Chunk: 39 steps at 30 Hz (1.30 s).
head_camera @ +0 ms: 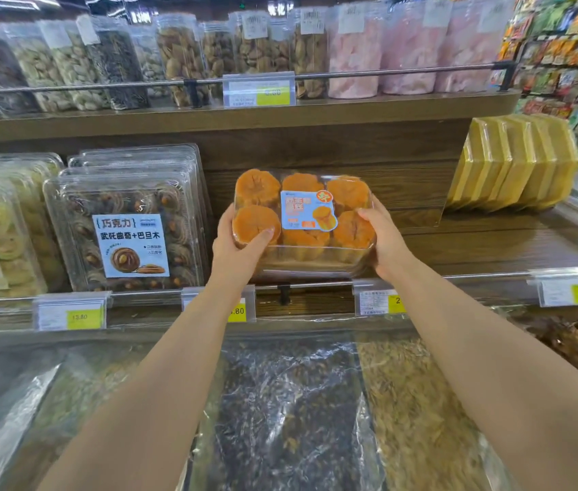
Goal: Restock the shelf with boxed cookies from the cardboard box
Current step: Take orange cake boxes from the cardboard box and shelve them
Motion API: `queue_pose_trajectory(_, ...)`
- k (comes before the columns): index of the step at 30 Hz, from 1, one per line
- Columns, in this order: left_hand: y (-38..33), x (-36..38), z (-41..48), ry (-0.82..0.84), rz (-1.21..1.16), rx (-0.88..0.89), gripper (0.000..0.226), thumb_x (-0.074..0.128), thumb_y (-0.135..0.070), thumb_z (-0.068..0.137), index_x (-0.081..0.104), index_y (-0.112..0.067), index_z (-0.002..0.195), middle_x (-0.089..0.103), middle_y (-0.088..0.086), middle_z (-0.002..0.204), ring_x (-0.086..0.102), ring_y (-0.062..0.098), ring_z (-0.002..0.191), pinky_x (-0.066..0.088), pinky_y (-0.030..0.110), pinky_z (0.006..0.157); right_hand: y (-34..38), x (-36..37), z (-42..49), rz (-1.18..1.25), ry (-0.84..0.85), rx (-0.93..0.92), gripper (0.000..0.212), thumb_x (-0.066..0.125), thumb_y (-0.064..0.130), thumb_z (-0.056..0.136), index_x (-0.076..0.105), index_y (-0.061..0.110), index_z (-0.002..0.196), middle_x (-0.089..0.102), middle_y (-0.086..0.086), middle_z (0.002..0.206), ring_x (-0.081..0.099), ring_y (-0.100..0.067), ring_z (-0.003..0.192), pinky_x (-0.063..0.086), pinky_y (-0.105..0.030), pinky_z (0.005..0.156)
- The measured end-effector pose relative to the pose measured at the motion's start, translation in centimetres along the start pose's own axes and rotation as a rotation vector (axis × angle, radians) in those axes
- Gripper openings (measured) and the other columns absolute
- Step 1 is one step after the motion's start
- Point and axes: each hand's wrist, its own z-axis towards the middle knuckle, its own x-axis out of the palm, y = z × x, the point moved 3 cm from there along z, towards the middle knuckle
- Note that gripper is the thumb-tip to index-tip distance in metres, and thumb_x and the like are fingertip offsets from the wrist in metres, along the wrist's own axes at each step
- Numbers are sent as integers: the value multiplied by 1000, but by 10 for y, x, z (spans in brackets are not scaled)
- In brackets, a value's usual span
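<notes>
Clear plastic cookie box (303,221) is gripped at both ends by left hand (239,251) and right hand (387,239), steadied for shelf (486,242) placement.

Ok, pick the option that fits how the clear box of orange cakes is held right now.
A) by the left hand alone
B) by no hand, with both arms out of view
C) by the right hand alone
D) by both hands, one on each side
D: the left hand grips the left side of the clear box of orange cakes, and the right hand grips its right side.
</notes>
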Motion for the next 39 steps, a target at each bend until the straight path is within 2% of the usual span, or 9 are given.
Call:
queue_pose_trajectory(3, -3, 5, 11, -13, 39, -119, 86, 68, -64, 61, 32, -44, 136, 48, -1, 133, 49, 21, 118, 44, 46, 102, -6, 1, 2, 39, -34, 65, 46, 51, 32, 93, 42, 33, 139, 60, -6, 124, 62, -25, 108, 55, -40, 83)
queue_pose_trajectory(5, -1, 4, 18, -31, 77, -152, 79, 64, -65, 66, 33, -43, 135, 48, -1, 132, 48, 23, 119, 42, 50, 102, -8, 4, 3, 26, -26, 111, 45, 52, 36, 93, 44, 30, 137, 62, -7, 124, 62, -25, 108, 54, -41, 85)
queue_pose_trajectory(9, -1, -1, 25, -50, 145, -247, 91, 54, -79, 53, 33, -47, 135, 47, 0, 136, 43, 28, 126, 38, 51, 105, -5, 9, 6, 8, -79, 183, 45, 56, 43, 88, 49, 26, 130, 63, -7, 120, 63, -27, 106, 53, -46, 90)
queue_pose_trajectory(16, -1, -2, 30, -77, 244, -207, 73, 53, -73, 70, 48, -35, 131, 59, -2, 123, 53, 25, 116, 42, 47, 102, -3, 9, 11, 15, -142, 238, 49, 60, 47, 82, 53, 25, 126, 67, -7, 116, 65, -28, 101, 53, -49, 88)
queue_pose_trajectory(23, 2, -1, 29, -51, -3, -287, 66, 65, -51, 80, 40, -27, 137, 54, -1, 120, 52, 20, 107, 46, 40, 95, 1, 16, 8, -57, -138, 263, 45, 55, 50, 86, 55, 24, 122, 67, -8, 112, 65, -27, 98, 53, -46, 88)
queue_pose_trajectory(28, 0, -3, 32, 21, -216, -448, 59, 66, -49, 78, 47, -27, 128, 63, 7, 119, 62, 27, 104, 50, 47, 94, 3, 16, -1, -70, -78, 333, 45, 52, 54, 87, 54, 26, 123, 65, -8, 113, 62, -28, 102, 51, -47, 90)
queue_pose_trajectory(32, 5, -7, 22, -4, -161, -334, 54, 65, -39, 83, 43, -25, 130, 57, 5, 119, 58, 25, 106, 51, 45, 90, 4, 10, -5, -70, -93, 281, 36, 56, 49, 87, 55, 26, 115, 65, -7, 109, 62, -27, 99, 53, -43, 85)
queue_pose_trajectory(35, 8, -12, 8, 1, -198, -173, 51, 65, -33, 85, 45, -26, 132, 57, 1, 120, 58, 19, 103, 55, 30, 73, 7, 6, -6, -49, -106, 176, 44, 58, 46, 83, 54, 25, 121, 65, -7, 115, 63, -27, 102, 52, -46, 91)
queue_pose_trajectory(39, 8, -18, 4, 55, -270, -22, 67, 72, -30, 80, 39, -27, 138, 58, 1, 128, 58, 19, 115, 51, 38, 94, 17, 8, -2, -46, -31, -31, 56, 64, 40, 79, 50, 23, 131, 64, -6, 119, 65, -24, 105, 54, -45, 90)
